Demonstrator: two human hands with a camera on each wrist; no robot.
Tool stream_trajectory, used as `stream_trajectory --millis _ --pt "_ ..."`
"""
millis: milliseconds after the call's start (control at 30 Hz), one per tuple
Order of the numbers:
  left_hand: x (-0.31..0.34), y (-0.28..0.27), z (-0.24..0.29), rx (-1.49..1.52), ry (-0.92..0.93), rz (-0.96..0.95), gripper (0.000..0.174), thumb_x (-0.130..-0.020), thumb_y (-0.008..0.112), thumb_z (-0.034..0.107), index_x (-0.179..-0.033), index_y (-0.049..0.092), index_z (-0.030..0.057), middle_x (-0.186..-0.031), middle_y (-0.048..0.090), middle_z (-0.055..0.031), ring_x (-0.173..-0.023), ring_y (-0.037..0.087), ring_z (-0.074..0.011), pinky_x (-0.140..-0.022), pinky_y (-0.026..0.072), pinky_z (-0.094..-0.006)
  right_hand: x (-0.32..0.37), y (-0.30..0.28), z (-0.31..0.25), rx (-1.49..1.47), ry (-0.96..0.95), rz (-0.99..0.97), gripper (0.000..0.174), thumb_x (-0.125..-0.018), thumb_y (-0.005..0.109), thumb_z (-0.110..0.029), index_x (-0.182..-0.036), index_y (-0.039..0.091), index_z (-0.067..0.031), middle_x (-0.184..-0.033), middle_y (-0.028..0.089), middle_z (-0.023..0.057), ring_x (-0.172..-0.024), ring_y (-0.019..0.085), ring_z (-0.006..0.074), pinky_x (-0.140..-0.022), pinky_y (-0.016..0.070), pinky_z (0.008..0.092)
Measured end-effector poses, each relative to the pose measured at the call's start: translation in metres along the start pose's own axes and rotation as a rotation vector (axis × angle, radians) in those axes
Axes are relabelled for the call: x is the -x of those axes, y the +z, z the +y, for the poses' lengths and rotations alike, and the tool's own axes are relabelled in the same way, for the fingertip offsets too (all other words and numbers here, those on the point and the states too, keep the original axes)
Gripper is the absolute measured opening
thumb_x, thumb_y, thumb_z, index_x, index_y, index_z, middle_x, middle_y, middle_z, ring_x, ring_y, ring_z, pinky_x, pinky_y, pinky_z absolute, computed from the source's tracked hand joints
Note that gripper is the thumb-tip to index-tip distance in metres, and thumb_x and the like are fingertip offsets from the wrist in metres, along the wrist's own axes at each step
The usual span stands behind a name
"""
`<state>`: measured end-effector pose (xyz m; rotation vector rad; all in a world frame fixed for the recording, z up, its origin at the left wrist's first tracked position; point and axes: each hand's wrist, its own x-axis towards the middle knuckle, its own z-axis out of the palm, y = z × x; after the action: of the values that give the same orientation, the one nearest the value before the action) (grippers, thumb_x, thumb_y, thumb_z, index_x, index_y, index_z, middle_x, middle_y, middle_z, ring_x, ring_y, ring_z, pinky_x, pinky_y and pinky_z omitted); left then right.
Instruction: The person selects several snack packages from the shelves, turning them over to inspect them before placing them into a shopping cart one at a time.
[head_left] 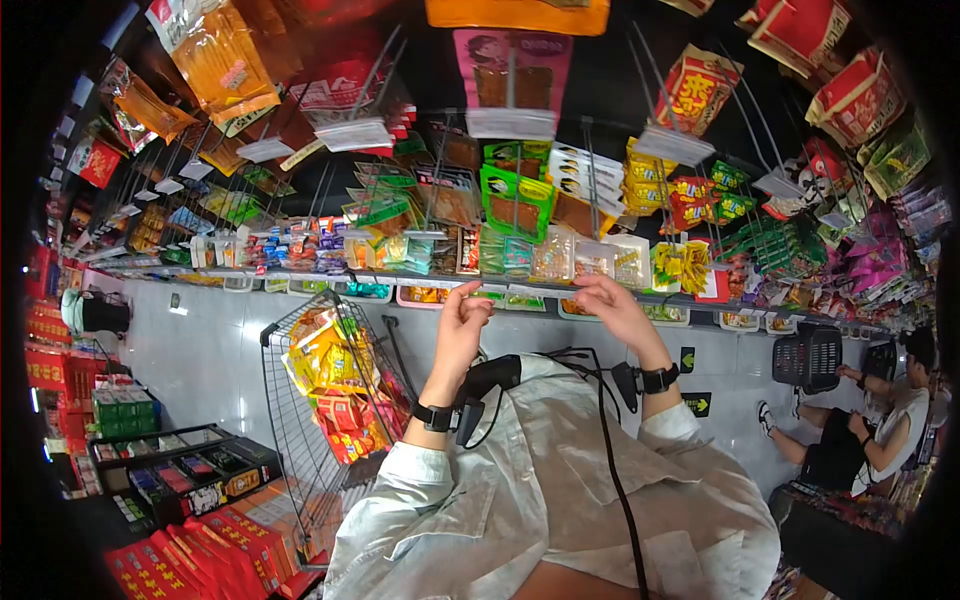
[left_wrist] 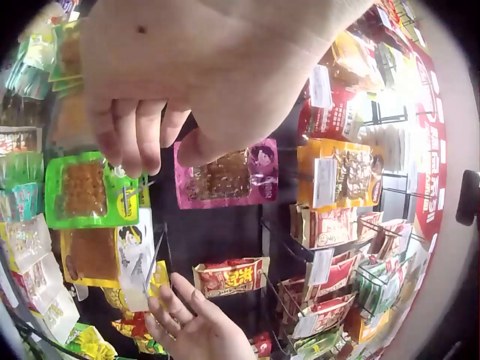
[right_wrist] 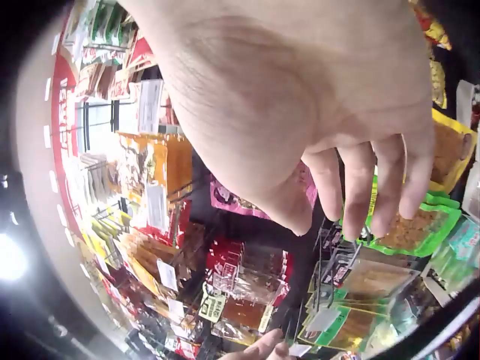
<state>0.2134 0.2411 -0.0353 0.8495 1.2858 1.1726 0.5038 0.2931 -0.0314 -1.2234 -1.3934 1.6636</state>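
Grey sleeves [head_left: 560, 480] sit closest. I see my left hand [head_left: 462, 322] and right hand [head_left: 612, 305] raised apart, fingers loose, holding nothing. I judge it midway: the green packet [left_wrist: 88, 191] hangs untaken just beyond them, and the cart [head_left: 283, 420] already holds snacks.

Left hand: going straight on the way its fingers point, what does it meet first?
Most likely the green snack packet hanging just past the fingertips of the left hand, though depth is hard to judge.
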Motion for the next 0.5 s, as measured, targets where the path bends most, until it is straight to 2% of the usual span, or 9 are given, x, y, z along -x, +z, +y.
stream_trajectory --millis 100,133,233,267,367,433,467,500 --pt "-0.025 -0.034 0.007 0.022 -0.009 -0.033 0.041 -0.098 0.058 0.008 -0.138 0.05 0.0052 -0.107 0.07 -0.0038 -0.099 0.065 -0.0138 -0.088 0.0489 -0.0291 -0.048 0.018 -0.006 0.154 -0.05 -0.01 0.034 -0.1 0.064 -0.018 -0.129 0.057 -0.003 -0.11 0.069 0.0067 -0.1 0.064 0.0129 -0.087 0.0512 0.0279" --pt "-0.034 -0.042 0.009 0.018 -0.007 -0.046 0.041 -0.098 0.058 0.008 -0.139 0.05 0.0052 -0.107 0.07 -0.0038 -0.099 0.065 -0.0137 -0.088 0.0488 -0.0288 -0.062 0.026 -0.014 0.188 -0.063 -0.002 0.039 -0.099 0.066 -0.019 -0.133 0.053 -0.0036 -0.11 0.069 0.007 -0.099 0.064 0.0129 -0.084 0.0519 0.0284" --pt "-0.058 -0.054 0.019 -0.005 -0.009 -0.079 0.042 -0.099 0.058 0.008 -0.14 0.049 0.0043 -0.107 0.07 -0.0046 -0.099 0.065 -0.0134 -0.088 0.0486 -0.0275 -0.1 0.042 -0.027 0.091 0.017 0.03 0.044 -0.099 0.065 -0.02 -0.137 0.049 -0.0048 -0.111 0.068 0.0072 -0.099 0.064 0.0131 -0.083 0.0516 0.0278" --pt "-0.063 -0.054 0.024 -0.02 -0.016 -0.087 0.042 -0.099 0.058 0.008 -0.14 0.049 0.0041 -0.107 0.07 -0.0048 -0.1 0.065 -0.0134 -0.088 0.0487 -0.0273 -0.113 0.043 -0.022 0.164 -0.022 0.047 0.046 -0.103 0.06 -0.03 -0.14 0.046 -0.0064 -0.117 0.067 0.0085 -0.1 0.065 0.0149 -0.084 0.0513 0.0287" --pt "-0.091 -0.051 0.025 -0.047 -0.011 -0.138 0.044 -0.098 0.059 0.009 -0.14 0.048 0.0041 -0.108 0.069 -0.0053 -0.1 0.065 -0.014 -0.086 0.0488 -0.0269 -0.139 0.055 -0.029 -0.024 0.093 0.161 0.049 -0.106 0.051 -0.043 -0.14 0.046 -0.0076 -0.124 0.065 0.0097 -0.102 0.065 0.0174 -0.086 0.0511 0.0311" --pt "-0.109 -0.04 0.029 -0.062 -0.012 -0.172 0.044 -0.098 0.06 0.01 -0.14 0.049 0.0046 -0.108 0.069 -0.0054 -0.099 0.065 -0.0141 -0.085 0.0487 -0.0268 -0.156 0.059 -0.026 -0.031 0.103 0.204 0.054 -0.105 0.046 -0.049 -0.141 0.045 -0.0076 -0.128 0.063 0.0109 -0.104 0.065 0.0187 -0.088 0.051 0.0329" --pt "-0.117 -0.032 0.031 -0.082 -0.01 -0.164 0.047 -0.096 0.062 0.013 -0.139 0.049 0.0001 -0.098 0.068 -0.0051 -0.092 0.061 -0.0115 -0.085 0.0473 -0.0271 -0.162 0.058 -0.025 -0.033 0.109 0.223 0.057 -0.105 0.044 -0.052 -0.142 0.045 -0.0076 -0.129 0.062 0.0116 -0.105 0.065 0.0194 -0.089 0.051 0.0338" --pt "-0.127 -0.024 0.032 -0.107 -0.009 -0.166 0.046 -0.097 0.061 0.015 -0.139 0.049 0.0003 -0.098 0.068 -0.0053 -0.091 0.061 -0.0117 -0.084 0.0473 -0.0274 -0.169 0.056 -0.026 -0.028 0.116 0.227 0.057 -0.105 0.044 -0.052 -0.143 0.044 -0.0093 -0.13 0.061 0.0111 -0.107 0.064 0.0193 -0.091 0.0498 0.0345"
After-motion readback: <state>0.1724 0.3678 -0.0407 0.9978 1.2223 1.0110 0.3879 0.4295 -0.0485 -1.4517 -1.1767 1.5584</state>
